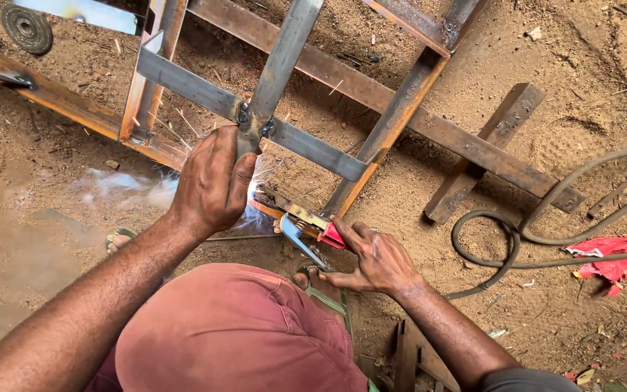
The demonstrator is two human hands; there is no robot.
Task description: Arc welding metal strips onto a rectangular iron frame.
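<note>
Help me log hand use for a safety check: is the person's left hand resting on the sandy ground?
No: the left hand grips the crossed metal bars of the frame, above the ground.

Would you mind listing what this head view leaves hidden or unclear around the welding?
- Weld point: hidden behind the left hand and the glare of sparks.
- Electrode tip: lost in that glare beyond the electrode holder gripped by the right hand.
- Steel frame: cut off by the top edge.
- Cable: runs off the right edge.
</note>
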